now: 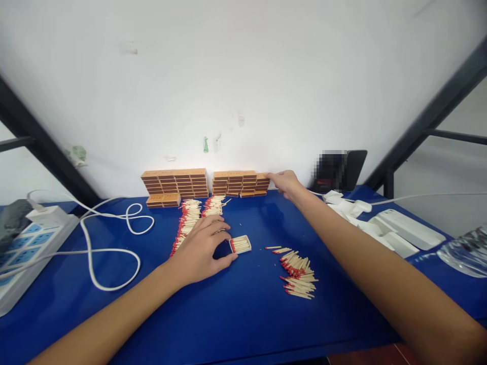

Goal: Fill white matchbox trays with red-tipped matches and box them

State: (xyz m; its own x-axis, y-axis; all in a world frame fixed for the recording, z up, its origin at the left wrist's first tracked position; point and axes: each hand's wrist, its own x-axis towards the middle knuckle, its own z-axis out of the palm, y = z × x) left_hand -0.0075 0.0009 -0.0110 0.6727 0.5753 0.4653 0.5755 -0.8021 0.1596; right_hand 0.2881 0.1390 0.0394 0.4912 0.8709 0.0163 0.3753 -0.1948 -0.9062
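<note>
My left hand (203, 248) rests near the middle of the blue table, fingers apart, its fingertips beside a small white matchbox tray (249, 247) holding several red-tipped matches. Under and behind that hand lie two long piles of matches (188, 215). My right hand (283, 182) reaches to the right end of a stack of orange-brown matchboxes (236, 182) by the wall, its fingers together at the end box (262, 181); whether it grips the box is hard to make out. A loose heap of matches (299, 271) lies right of the tray.
Another matchbox stack (182, 182) stands at the back left. A power strip (38, 243) and looped white cable (89, 243) lie left. White plastic pieces (395, 228), a dark phone-like device (355, 167) and clear plastic (467, 251) are right. Black frame bars flank the blue table (228, 314).
</note>
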